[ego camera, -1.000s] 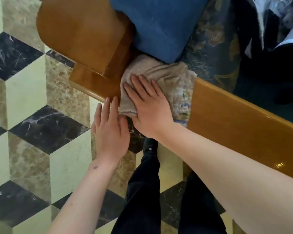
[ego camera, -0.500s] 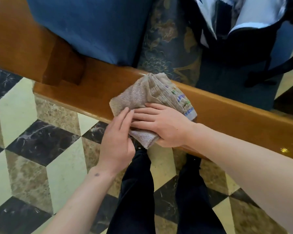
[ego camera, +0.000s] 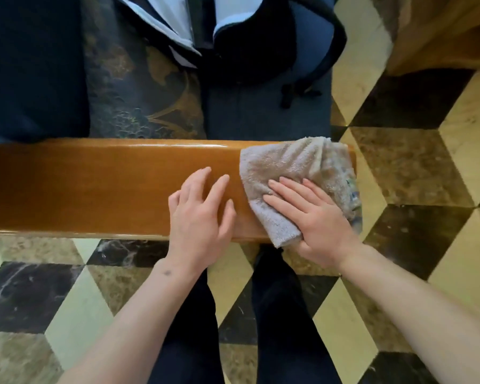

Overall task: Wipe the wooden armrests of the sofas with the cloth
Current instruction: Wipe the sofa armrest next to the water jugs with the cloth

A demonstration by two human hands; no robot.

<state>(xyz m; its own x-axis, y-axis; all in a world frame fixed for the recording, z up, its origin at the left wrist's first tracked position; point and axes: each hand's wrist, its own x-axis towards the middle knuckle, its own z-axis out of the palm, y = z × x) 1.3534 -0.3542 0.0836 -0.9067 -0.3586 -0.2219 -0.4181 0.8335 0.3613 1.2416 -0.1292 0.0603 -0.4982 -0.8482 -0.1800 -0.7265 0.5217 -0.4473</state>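
A glossy brown wooden armrest (ego camera: pixel 94 187) runs across the frame from the left edge to its right end. A beige terry cloth (ego camera: pixel 294 173) lies crumpled over that right end. My right hand (ego camera: pixel 313 220) presses flat on the cloth's near part, fingers spread and pointing left, thumb under the cloth's lower edge. My left hand (ego camera: pixel 200 217) rests on the bare wood just left of the cloth, fingers apart, holding nothing.
Behind the armrest are a blue seat cushion (ego camera: pixel 31 67), a patterned dark cushion (ego camera: pixel 142 92) and a black bag (ego camera: pixel 241 40) on the seat. A patterned marble floor (ego camera: pixel 416 173) surrounds it. My dark trouser legs (ego camera: pixel 275 314) stand below the armrest.
My right hand has slid the cloth along the armrest from its back corner to its right end. My left hand has let go of the cloth and now lies on bare wood.
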